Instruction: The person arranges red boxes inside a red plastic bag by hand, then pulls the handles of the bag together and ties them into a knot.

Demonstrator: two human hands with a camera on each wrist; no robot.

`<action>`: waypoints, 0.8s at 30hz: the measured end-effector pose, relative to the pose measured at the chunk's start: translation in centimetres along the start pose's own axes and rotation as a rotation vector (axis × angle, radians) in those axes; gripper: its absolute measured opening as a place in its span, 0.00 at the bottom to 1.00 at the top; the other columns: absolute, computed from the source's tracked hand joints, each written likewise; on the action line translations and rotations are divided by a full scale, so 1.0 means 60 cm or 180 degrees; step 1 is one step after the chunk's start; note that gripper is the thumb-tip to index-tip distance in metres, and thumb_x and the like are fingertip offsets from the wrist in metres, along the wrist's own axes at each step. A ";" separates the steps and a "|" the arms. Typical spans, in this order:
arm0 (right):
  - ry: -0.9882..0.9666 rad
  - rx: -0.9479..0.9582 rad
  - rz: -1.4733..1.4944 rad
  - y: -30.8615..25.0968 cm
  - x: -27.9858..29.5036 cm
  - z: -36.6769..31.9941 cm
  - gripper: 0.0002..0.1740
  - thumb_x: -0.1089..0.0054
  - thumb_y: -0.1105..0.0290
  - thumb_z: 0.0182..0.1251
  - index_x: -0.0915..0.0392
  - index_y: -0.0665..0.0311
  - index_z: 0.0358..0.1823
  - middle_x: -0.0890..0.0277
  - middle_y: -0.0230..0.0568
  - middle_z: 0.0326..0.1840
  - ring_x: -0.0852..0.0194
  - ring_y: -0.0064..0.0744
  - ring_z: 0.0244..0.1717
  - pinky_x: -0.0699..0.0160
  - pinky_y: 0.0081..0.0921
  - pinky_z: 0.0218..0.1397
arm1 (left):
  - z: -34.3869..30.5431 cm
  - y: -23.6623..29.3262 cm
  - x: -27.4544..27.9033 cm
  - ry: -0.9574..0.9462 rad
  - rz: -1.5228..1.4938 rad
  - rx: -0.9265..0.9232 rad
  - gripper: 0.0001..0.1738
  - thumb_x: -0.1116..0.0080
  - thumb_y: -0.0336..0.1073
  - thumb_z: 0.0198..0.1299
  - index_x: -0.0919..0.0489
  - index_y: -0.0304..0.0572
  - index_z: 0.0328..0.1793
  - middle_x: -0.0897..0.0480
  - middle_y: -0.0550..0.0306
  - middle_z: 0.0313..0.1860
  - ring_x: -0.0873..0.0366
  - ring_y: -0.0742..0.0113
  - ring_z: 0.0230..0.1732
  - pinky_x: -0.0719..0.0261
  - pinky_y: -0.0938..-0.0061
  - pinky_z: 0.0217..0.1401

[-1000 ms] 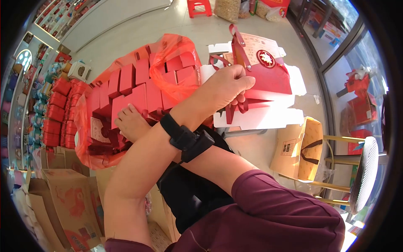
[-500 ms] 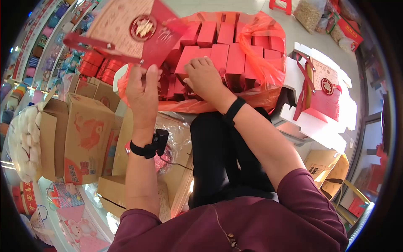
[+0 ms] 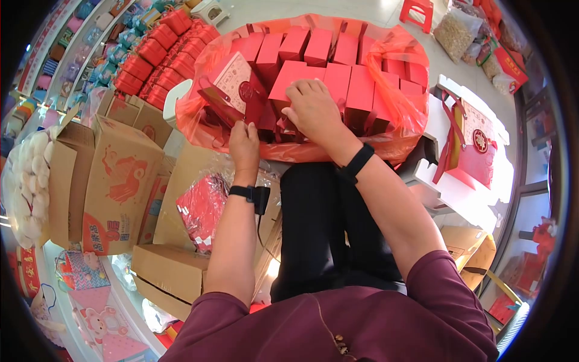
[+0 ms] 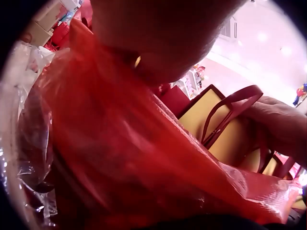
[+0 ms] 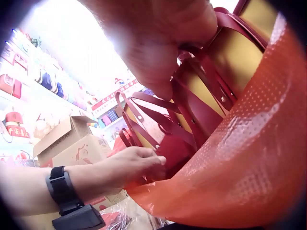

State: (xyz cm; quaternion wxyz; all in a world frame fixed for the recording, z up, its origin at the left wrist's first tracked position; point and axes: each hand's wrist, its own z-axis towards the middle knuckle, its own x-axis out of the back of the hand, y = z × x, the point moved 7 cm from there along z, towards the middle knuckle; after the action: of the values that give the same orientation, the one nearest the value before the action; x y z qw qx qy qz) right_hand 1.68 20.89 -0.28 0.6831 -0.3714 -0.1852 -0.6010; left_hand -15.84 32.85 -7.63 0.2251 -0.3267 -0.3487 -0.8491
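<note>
An open red plastic bag holds several upright red gift boxes. At its left end leans a patterned gift box with a round emblem and dark red strap handles. My left hand pinches that box's lower front corner; in the right wrist view the left hand has its fingers bent against the dark red side. My right hand grips the near edge of a red box in the middle. The left wrist view shows the right hand by a strap handle, its fingertips partly hidden.
On the right, a similar gift box stands on a white surface. Cardboard boxes and a plastic-wrapped red packet lie at the left. Stacked red packages, a red stool and clear bags are farther back.
My left hand has swung from the right side across to the left, carrying the patterned box, then lowered it into the plastic bag. My right hand has stayed at the red boxes.
</note>
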 end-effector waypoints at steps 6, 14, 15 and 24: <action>0.0041 0.0031 -0.0017 0.000 0.004 -0.001 0.24 0.28 0.59 0.58 0.23 0.63 0.51 0.24 0.45 0.52 0.27 0.46 0.59 0.35 0.48 0.72 | 0.008 -0.018 -0.045 -0.0540 0.0427 -0.0230 0.15 0.42 0.44 0.70 0.23 0.37 0.41 0.20 0.40 0.34 0.19 0.37 0.39 0.22 0.47 0.43; 0.0007 0.0037 -0.0013 -0.005 0.003 -0.001 0.23 0.28 0.60 0.58 0.23 0.62 0.51 0.24 0.44 0.53 0.27 0.45 0.60 0.35 0.48 0.72 | 0.128 0.088 0.052 -0.0071 0.0333 -0.0064 0.34 0.36 0.57 0.65 0.26 0.32 0.59 0.21 0.32 0.55 0.23 0.38 0.59 0.24 0.52 0.59; 0.0028 0.0036 -0.0019 -0.006 0.004 -0.001 0.23 0.28 0.60 0.58 0.23 0.62 0.51 0.24 0.44 0.53 0.27 0.45 0.60 0.35 0.48 0.72 | 0.142 0.084 0.036 -0.0115 0.0338 -0.0019 0.37 0.36 0.60 0.64 0.27 0.30 0.62 0.21 0.30 0.57 0.24 0.38 0.62 0.25 0.53 0.63; -0.0018 -0.0020 -0.0032 0.001 0.001 0.000 0.22 0.29 0.60 0.59 0.23 0.63 0.50 0.24 0.44 0.55 0.28 0.45 0.61 0.34 0.42 0.69 | 0.207 0.065 0.020 -0.1066 0.1344 0.0063 0.39 0.35 0.57 0.62 0.30 0.34 0.69 0.22 0.28 0.59 0.21 0.33 0.60 0.21 0.47 0.59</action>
State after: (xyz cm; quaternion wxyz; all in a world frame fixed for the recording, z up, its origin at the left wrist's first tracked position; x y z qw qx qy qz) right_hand 1.74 20.83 -0.26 0.6784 -0.3742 -0.1871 -0.6039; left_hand -9.36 39.29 1.70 0.3395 -0.5259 -0.3135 -0.7141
